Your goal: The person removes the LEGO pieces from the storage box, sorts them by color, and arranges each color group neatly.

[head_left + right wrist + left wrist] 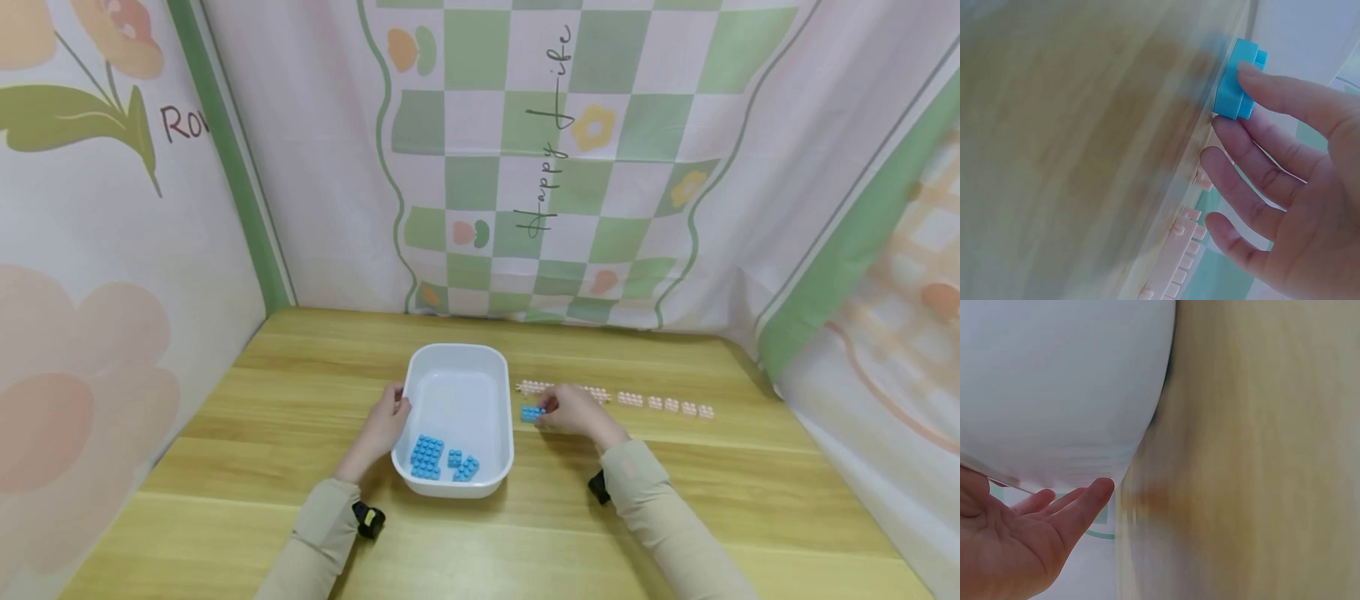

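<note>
In the head view, my left hand [384, 423] is at the left side of a white plastic basin [457, 487], its thumb at the rim. The left wrist view shows the fingers [1088, 503] against the outer wall. Several blue toy bricks [427, 457] lie in the near end of the basin. To its right, my right hand [573, 410] pinches a blue brick [1233, 81] between thumb and fingers, low at the tabletop. The other fingers are spread and loosely bent. Just behind this hand runs a row of pale pink bricks [630, 399], partly hidden by it.
The wooden table [300, 442] carries the basin and bricks. Smaller pink bricks [688, 408] continue the row toward the right. Printed curtains [337, 208] hang along the back and both sides. A black band with a small device [369, 520] is on the left wrist.
</note>
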`<control>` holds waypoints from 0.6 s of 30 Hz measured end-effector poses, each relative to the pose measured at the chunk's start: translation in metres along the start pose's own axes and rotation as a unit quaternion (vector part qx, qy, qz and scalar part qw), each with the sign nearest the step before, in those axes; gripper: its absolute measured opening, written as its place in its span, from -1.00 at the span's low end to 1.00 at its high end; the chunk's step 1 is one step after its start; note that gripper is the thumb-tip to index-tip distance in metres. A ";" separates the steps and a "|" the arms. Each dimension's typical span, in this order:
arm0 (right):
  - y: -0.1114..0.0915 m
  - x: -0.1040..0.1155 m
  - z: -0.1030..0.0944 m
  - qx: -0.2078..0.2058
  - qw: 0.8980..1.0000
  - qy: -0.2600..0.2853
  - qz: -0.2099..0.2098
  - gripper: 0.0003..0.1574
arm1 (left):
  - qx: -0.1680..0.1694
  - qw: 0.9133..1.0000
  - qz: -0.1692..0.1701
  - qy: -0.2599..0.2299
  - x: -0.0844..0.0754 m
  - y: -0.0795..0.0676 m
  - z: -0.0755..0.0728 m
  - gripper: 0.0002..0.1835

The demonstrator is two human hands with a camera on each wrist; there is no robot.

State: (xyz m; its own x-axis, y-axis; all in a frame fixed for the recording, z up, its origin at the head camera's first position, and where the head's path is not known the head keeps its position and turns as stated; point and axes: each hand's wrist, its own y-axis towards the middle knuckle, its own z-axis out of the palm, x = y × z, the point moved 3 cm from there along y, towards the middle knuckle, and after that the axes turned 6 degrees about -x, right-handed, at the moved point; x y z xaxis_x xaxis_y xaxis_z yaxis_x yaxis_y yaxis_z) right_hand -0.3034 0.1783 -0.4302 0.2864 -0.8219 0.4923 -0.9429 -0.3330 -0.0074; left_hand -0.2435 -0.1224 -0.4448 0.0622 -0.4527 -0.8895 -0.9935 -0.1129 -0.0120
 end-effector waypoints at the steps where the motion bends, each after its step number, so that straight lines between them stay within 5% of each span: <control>1: 0.000 0.000 0.000 0.000 1.000 -0.001 -0.001 -0.73 | 0.000 1.000 0.000 0.000 0.000 0.000 0.000 -0.57; 18: -0.006 0.004 -0.006 -0.012 1.000 -0.001 -0.012 -0.59 | -0.004 1.000 -0.001 -0.002 -0.002 -0.001 0.001 -0.54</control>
State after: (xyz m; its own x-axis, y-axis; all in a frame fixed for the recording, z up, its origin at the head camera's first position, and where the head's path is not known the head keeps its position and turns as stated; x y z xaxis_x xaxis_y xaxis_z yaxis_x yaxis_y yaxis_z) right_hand -0.2975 0.1799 -0.4230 0.3102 -0.8145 0.4903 -0.9393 -0.3421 0.0260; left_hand -0.2432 -0.1202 -0.4437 0.0643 -0.4490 -0.8912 -0.9927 -0.1203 -0.0109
